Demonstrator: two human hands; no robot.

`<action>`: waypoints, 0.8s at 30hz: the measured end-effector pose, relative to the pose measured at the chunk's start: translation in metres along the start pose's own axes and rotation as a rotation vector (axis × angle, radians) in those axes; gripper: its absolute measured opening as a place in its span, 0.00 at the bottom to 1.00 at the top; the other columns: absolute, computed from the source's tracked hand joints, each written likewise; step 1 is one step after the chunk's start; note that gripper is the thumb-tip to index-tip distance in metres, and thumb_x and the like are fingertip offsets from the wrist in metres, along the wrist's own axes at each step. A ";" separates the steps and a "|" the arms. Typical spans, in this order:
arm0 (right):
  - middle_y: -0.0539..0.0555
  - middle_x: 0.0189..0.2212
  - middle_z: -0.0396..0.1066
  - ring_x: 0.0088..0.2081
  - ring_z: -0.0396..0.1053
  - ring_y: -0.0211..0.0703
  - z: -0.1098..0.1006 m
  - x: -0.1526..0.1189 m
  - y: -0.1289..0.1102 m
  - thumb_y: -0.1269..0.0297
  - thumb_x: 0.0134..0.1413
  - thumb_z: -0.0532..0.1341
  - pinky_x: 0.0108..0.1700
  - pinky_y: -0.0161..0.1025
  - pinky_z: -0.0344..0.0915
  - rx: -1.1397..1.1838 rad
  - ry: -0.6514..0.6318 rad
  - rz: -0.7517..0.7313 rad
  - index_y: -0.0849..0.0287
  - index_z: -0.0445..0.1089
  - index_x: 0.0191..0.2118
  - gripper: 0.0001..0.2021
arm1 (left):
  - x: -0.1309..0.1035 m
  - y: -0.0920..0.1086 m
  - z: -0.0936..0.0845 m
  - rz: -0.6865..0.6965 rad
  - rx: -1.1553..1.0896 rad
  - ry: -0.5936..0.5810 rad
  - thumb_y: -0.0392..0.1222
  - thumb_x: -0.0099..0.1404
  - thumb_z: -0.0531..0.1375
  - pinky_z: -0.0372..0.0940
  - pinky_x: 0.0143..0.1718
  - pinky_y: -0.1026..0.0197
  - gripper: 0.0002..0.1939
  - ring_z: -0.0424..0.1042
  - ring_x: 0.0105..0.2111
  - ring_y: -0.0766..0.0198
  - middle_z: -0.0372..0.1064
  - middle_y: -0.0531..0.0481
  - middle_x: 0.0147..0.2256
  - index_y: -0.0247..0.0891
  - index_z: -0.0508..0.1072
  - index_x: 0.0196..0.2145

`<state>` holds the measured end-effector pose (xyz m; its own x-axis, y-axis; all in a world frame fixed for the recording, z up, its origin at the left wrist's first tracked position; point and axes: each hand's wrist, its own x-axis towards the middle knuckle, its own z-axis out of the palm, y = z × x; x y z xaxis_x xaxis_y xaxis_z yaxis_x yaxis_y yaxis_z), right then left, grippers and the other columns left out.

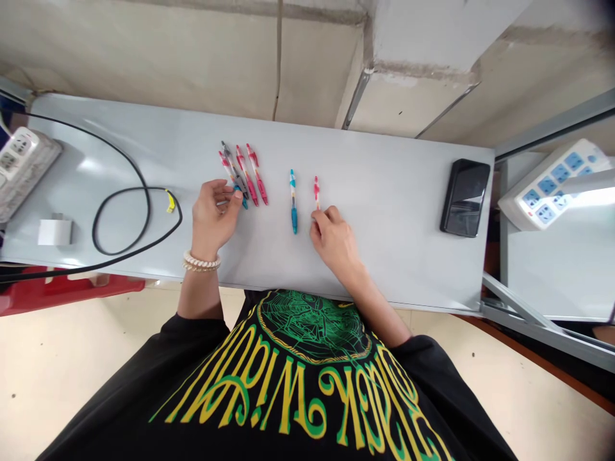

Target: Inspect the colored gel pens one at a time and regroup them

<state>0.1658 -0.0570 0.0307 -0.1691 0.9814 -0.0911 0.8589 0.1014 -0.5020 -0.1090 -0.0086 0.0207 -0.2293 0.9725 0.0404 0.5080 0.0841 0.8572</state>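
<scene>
My left hand (216, 211) is at a group of pens on the left, fingers curled and thumb against a blue pen (245, 203), which is mostly covered by the hand and other pens. Beside it lie a grey-black pen (233, 168), a partly hidden red pen (225, 158) and two more red pens, one (246, 174) next to the other (257, 174). Further right, my right hand (335, 237) pinches the lower part of a red pen (316, 187), whose clip end points away from me. Between my hands, a separate blue pen (293, 202) lies lengthwise on the table.
The pens are on a grey table (394, 218) against a wall. At its right end lies a black phone (465, 197). A looped black cable (147, 186), a white charger (55, 230) and a power strip (29, 160) occupy the left. Another power strip (552, 186) is beyond the right edge.
</scene>
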 end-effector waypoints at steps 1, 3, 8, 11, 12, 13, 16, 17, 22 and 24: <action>0.62 0.45 0.72 0.35 0.68 0.44 0.000 -0.004 0.004 0.68 0.71 0.54 0.39 0.42 0.66 0.047 0.029 0.005 0.61 0.75 0.51 0.13 | -0.001 0.000 -0.001 -0.007 -0.008 0.001 0.55 0.68 0.70 0.75 0.44 0.52 0.24 0.79 0.43 0.57 0.77 0.46 0.45 0.39 0.72 0.53; 0.60 0.43 0.72 0.34 0.69 0.43 0.000 -0.011 0.013 0.68 0.69 0.55 0.40 0.43 0.69 0.186 0.108 0.008 0.60 0.75 0.48 0.11 | -0.003 0.000 -0.002 -0.016 -0.013 0.001 0.57 0.67 0.70 0.74 0.45 0.52 0.23 0.79 0.42 0.58 0.77 0.47 0.45 0.42 0.73 0.52; 0.54 0.40 0.76 0.34 0.73 0.40 0.000 -0.029 0.031 0.65 0.66 0.59 0.39 0.41 0.73 0.581 0.300 0.107 0.55 0.73 0.46 0.07 | -0.009 0.003 -0.003 -0.001 0.025 0.011 0.55 0.68 0.69 0.75 0.47 0.47 0.21 0.79 0.44 0.54 0.77 0.43 0.47 0.45 0.72 0.52; 0.53 0.40 0.78 0.36 0.74 0.39 0.000 -0.038 0.032 0.60 0.66 0.62 0.38 0.39 0.74 0.747 0.348 0.151 0.55 0.73 0.50 0.10 | -0.012 0.002 -0.003 -0.009 0.043 0.027 0.54 0.67 0.69 0.75 0.48 0.46 0.22 0.79 0.45 0.54 0.78 0.43 0.47 0.41 0.72 0.53; 0.53 0.39 0.78 0.36 0.74 0.39 -0.001 -0.041 0.031 0.59 0.66 0.62 0.36 0.39 0.73 0.784 0.353 0.159 0.55 0.73 0.50 0.11 | -0.013 0.001 -0.003 -0.011 0.042 0.036 0.55 0.67 0.69 0.74 0.49 0.46 0.23 0.79 0.45 0.54 0.78 0.44 0.46 0.40 0.72 0.53; 0.53 0.39 0.78 0.36 0.74 0.39 -0.002 -0.042 0.029 0.58 0.67 0.63 0.35 0.38 0.73 0.814 0.358 0.165 0.55 0.73 0.50 0.11 | -0.013 0.001 -0.003 -0.012 0.042 0.046 0.56 0.67 0.70 0.73 0.49 0.46 0.24 0.79 0.44 0.54 0.78 0.45 0.46 0.40 0.72 0.53; 0.53 0.39 0.79 0.35 0.74 0.38 -0.006 -0.047 0.021 0.56 0.67 0.64 0.32 0.37 0.72 0.887 0.373 0.158 0.54 0.74 0.50 0.11 | -0.017 0.003 -0.004 -0.005 0.065 0.057 0.57 0.66 0.70 0.73 0.49 0.46 0.26 0.79 0.44 0.55 0.77 0.46 0.45 0.38 0.73 0.53; 0.53 0.39 0.79 0.34 0.74 0.38 -0.007 -0.047 0.019 0.56 0.67 0.64 0.32 0.37 0.72 0.906 0.378 0.146 0.54 0.75 0.49 0.11 | -0.018 0.004 -0.005 0.000 0.078 0.050 0.57 0.67 0.70 0.73 0.50 0.46 0.26 0.79 0.44 0.54 0.77 0.45 0.46 0.37 0.72 0.53; 0.54 0.39 0.79 0.37 0.75 0.39 -0.006 -0.050 0.010 0.56 0.67 0.64 0.38 0.40 0.76 0.963 0.364 0.093 0.54 0.77 0.48 0.10 | -0.027 0.013 -0.006 -0.007 0.124 0.008 0.54 0.67 0.70 0.73 0.53 0.43 0.22 0.79 0.47 0.50 0.77 0.41 0.50 0.42 0.72 0.53; 0.54 0.40 0.79 0.38 0.76 0.40 -0.005 -0.051 0.007 0.56 0.67 0.64 0.40 0.41 0.76 0.988 0.348 0.092 0.54 0.77 0.48 0.10 | -0.032 0.021 -0.004 0.023 0.120 0.018 0.52 0.68 0.70 0.73 0.53 0.41 0.19 0.79 0.48 0.49 0.77 0.40 0.51 0.44 0.73 0.52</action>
<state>0.1831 -0.1057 0.0360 0.1589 0.9872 0.0091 0.0590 -0.0003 -0.9983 -0.0947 -0.0389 0.0394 -0.2312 0.9704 0.0693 0.6088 0.0887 0.7884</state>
